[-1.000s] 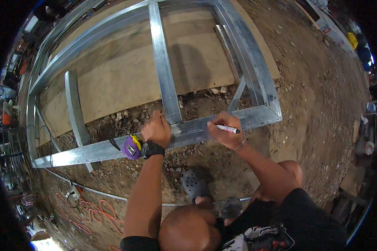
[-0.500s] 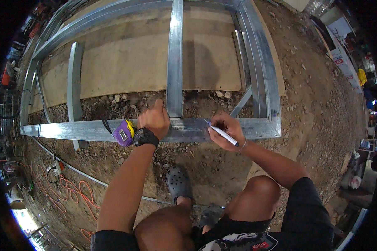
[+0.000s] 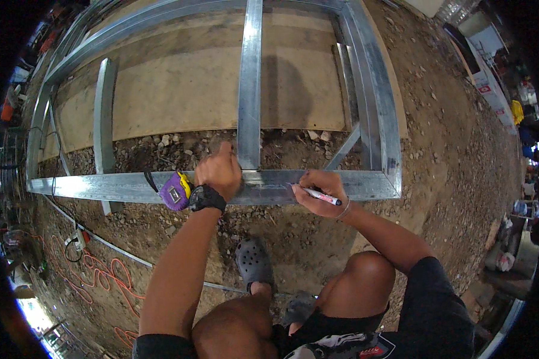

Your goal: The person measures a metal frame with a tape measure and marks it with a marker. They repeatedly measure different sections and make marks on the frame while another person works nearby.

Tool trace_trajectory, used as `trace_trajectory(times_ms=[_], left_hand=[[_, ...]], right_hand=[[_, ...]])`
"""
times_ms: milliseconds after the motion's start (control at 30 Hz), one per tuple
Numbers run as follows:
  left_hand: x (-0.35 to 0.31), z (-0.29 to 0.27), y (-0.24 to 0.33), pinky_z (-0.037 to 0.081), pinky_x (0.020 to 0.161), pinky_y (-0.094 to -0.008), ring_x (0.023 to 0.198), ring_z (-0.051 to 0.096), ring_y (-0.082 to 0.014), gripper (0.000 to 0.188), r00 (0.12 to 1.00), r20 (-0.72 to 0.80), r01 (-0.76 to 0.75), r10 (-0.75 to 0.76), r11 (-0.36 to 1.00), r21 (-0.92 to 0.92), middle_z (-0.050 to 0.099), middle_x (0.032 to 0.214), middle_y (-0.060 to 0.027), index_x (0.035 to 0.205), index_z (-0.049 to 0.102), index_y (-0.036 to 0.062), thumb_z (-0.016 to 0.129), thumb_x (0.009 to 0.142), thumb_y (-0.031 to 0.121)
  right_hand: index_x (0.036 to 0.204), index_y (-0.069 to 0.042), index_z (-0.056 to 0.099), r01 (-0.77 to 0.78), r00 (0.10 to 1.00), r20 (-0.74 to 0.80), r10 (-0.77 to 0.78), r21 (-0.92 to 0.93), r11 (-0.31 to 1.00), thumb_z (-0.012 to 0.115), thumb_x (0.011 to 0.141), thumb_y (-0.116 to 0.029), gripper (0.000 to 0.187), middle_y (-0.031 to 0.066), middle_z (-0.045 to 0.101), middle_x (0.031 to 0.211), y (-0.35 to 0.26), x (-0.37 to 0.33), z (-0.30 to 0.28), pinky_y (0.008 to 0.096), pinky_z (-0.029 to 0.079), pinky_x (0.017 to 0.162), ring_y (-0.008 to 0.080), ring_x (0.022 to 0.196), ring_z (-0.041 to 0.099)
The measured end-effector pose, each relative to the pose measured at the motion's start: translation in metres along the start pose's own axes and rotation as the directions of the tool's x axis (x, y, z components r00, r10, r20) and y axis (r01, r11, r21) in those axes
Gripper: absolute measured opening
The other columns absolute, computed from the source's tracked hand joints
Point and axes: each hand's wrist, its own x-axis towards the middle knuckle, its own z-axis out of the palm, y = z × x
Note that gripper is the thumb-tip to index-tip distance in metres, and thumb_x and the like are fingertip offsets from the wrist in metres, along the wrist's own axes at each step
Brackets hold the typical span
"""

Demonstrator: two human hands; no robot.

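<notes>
In my right hand (image 3: 322, 192) is a white marker pen (image 3: 322, 196) with a dark end, held in a pinch. Its tip is at the top face of the near metal bar (image 3: 126, 186), right of the cross bar (image 3: 249, 90). My left hand (image 3: 218, 170), closed, rests over the same bar just left of that joint. Its fingertips are turned away, so what they grip is hidden. Against my left wrist, on the bar, sits a purple and yellow tape measure (image 3: 175, 191) with a black strap.
Boards (image 3: 179, 90) lie beneath the metal frame. A shorter metal piece (image 3: 104, 113) crosses the near bar at the left. Orange cord (image 3: 105, 272) and a power strip (image 3: 78, 240) are on the gravelly ground, lower left, by a long thin rod (image 3: 126, 257).
My right hand has shifted slightly left, and the marker pen has tipped flatter with its tip further left along the bar. My left hand and the tape measure stay put.
</notes>
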Motion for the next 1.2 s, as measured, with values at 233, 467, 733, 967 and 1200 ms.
trace_trajectory(times_ms=[233,467,733,967,1200], left_hand=[[-0.001,0.008,-0.009,0.054,0.070,-0.0593,0.076,0.070,-0.0463,0.017,0.995,-0.094,-0.033,0.033,0.999,-0.006,0.072,0.084,-0.0222,0.109,0.060,0.0091,0.056,0.096,0.020],[0.000,0.004,0.000,0.053,0.071,-0.0630,0.075,0.069,-0.0489,0.015,0.998,-0.059,-0.001,0.002,1.000,0.017,0.071,0.081,-0.0251,0.105,0.059,0.0094,0.056,0.096,0.020],[-0.001,0.005,-0.001,0.052,0.070,-0.0632,0.075,0.069,-0.0500,0.015,0.996,-0.086,0.027,-0.026,1.000,0.013,0.071,0.080,-0.0257,0.106,0.059,0.0110,0.056,0.096,0.022],[0.000,0.006,-0.002,0.053,0.071,-0.0620,0.077,0.070,-0.0487,0.022,0.998,-0.049,0.036,-0.036,0.999,0.007,0.072,0.082,-0.0253,0.114,0.063,0.0110,0.056,0.096,0.023],[0.001,0.005,-0.002,0.054,0.071,-0.0598,0.076,0.070,-0.0468,0.033,0.998,-0.053,0.024,-0.022,0.999,0.034,0.072,0.081,-0.0238,0.126,0.067,0.0131,0.058,0.096,0.023]], right_hand=[[0.080,-0.006,0.061,0.186,0.983,0.039,-0.182,-0.135,0.973,0.081,0.083,-0.001,0.020,0.0085,0.064,0.070,0.000,0.004,0.002,0.0354,0.049,0.051,0.0240,0.057,0.063],[0.075,-0.005,0.061,0.215,0.976,0.025,-0.214,-0.069,0.974,0.080,0.083,-0.001,0.021,0.0101,0.062,0.069,-0.004,0.006,-0.001,0.0363,0.047,0.051,0.0275,0.057,0.063],[0.073,-0.005,0.057,0.158,0.987,0.045,-0.155,-0.068,0.985,0.077,0.085,-0.001,0.024,0.0118,0.054,0.065,-0.002,0.002,0.001,0.0413,0.040,0.050,0.0313,0.055,0.055],[0.071,-0.005,0.051,0.140,0.990,0.041,-0.138,-0.073,0.987,0.077,0.086,-0.004,0.030,0.0124,0.048,0.065,-0.004,0.003,0.002,0.0434,0.038,0.051,0.0346,0.055,0.050],[0.071,-0.006,0.049,0.128,0.991,0.048,-0.125,-0.065,0.990,0.076,0.087,-0.005,0.031,0.0123,0.047,0.065,-0.002,0.003,0.002,0.0444,0.038,0.051,0.0351,0.055,0.050]])
